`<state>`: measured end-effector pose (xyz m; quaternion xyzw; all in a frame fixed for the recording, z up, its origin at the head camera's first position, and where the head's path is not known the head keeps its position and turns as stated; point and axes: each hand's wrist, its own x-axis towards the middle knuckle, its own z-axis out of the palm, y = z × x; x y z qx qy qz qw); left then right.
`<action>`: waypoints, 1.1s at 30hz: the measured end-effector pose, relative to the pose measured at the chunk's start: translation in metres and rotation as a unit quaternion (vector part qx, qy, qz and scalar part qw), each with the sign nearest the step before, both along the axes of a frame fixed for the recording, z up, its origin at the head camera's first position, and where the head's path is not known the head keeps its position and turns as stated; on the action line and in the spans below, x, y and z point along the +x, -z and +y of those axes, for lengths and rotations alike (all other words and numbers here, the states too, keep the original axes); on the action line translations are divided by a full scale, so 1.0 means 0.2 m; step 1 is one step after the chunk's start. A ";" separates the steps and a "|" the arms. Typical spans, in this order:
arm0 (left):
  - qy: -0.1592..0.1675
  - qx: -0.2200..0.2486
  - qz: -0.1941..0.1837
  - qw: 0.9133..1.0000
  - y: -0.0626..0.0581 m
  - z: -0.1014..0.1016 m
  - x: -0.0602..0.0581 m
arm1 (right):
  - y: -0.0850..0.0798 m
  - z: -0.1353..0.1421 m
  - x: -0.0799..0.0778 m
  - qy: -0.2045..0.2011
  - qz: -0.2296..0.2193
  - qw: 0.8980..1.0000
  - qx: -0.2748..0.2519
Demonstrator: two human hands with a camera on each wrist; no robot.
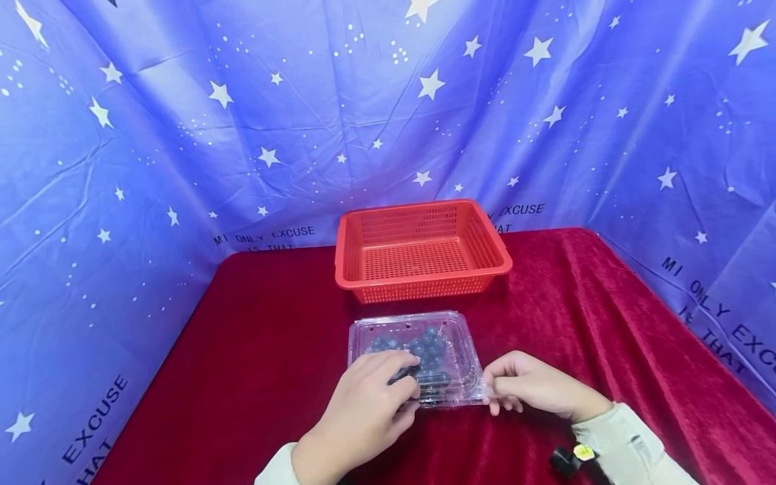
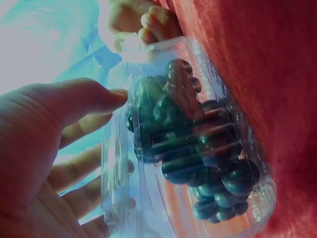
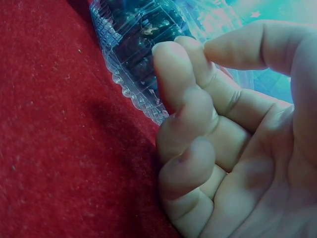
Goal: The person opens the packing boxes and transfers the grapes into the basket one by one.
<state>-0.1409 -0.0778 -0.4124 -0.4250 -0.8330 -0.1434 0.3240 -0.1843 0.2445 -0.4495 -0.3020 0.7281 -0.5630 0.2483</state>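
Note:
A clear plastic clamshell box (image 1: 462, 350) lies on the red cloth with its lid down. Through its walls show bunches of dark grapes (image 2: 185, 166). My left hand (image 1: 366, 401) rests over the lid near the front left, its fingers spread and lightly bent; the left wrist view has its thumb tip right at the lid. At the front right corner, my right hand (image 1: 536, 385) pinches the box's rim between thumb and index finger. Its other fingers (image 3: 185, 168) curl loosely below, with nothing in them.
Behind the box stands a red plastic basket (image 1: 424, 281) with perforated walls, close to the blue starry curtain (image 1: 339, 101). Red velvet cloth (image 1: 242, 377) covers the table. A small black object with a yellow label (image 1: 583, 452) is beside the right sleeve.

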 end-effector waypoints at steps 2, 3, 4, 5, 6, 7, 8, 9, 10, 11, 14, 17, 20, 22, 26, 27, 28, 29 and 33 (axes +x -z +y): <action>0.000 0.003 -0.004 1.000 0.00 -0.01 0.00 | 0.00 0.00 0.00 0.000 0.002 1.000 0.000; 0.001 0.004 -0.006 1.000 0.01 -0.02 -0.01 | -0.01 0.00 0.00 0.000 0.003 1.000 0.000; 0.003 0.004 -0.007 1.000 0.01 -0.03 -0.01 | -0.01 0.00 0.00 -0.001 0.002 1.000 0.001; 0.005 0.003 -0.009 1.000 0.01 -0.04 -0.01 | -0.01 0.00 0.00 -0.001 0.002 1.000 0.002; 0.009 0.002 -0.011 1.000 0.01 -0.05 -0.02 | -0.01 0.00 0.00 -0.001 0.001 1.000 0.002; 0.014 0.000 -0.016 1.000 0.01 -0.07 -0.02 | -0.01 0.00 0.00 -0.001 0.000 1.000 0.003; 0.020 -0.003 -0.020 1.000 0.01 -0.08 -0.03 | -0.01 -0.01 0.00 0.000 -0.002 1.000 0.003; 0.026 -0.006 -0.025 0.999 0.01 -0.10 -0.03 | -0.01 -0.01 0.00 0.000 -0.003 1.000 0.003; 0.032 -0.009 -0.029 0.999 0.00 -0.11 -0.04 | 0.00 -0.01 0.00 -0.001 -0.004 1.000 0.003; 0.037 -0.012 -0.036 0.999 0.00 -0.12 -0.04 | 0.00 -0.01 0.00 -0.001 -0.005 1.000 0.003; 0.052 -0.019 -0.048 0.997 -0.01 -0.16 -0.05 | 0.00 0.00 0.00 -0.001 -0.003 1.000 0.002; 0.062 -0.020 -0.061 0.996 -0.02 -0.20 -0.06 | -0.01 0.00 0.00 0.001 -0.001 1.000 0.005; 0.067 -0.018 -0.078 0.995 -0.02 -0.24 -0.07 | -0.01 0.00 0.00 0.002 0.001 1.000 0.008; 0.068 -0.018 -0.092 0.993 -0.02 -0.27 -0.08 | -0.01 0.00 0.00 0.001 0.003 1.000 0.007; 0.065 -0.020 -0.115 0.991 -0.02 -0.31 -0.09 | -0.01 0.00 0.00 -0.002 0.008 1.000 0.005; 0.063 -0.019 -0.118 0.991 -0.02 -0.32 -0.09 | -0.01 0.00 0.00 -0.002 0.009 1.000 0.005; 0.061 -0.019 -0.121 0.991 -0.02 -0.34 -0.09 | -0.01 0.00 0.00 -0.002 0.010 1.000 0.005; 0.059 -0.017 -0.123 0.991 -0.02 -0.35 -0.09 | -0.01 0.00 0.00 -0.002 0.012 1.000 0.005; 0.045 -0.009 -0.127 0.991 -0.01 -0.38 -0.09 | -0.01 0.00 0.00 0.001 0.018 1.000 0.008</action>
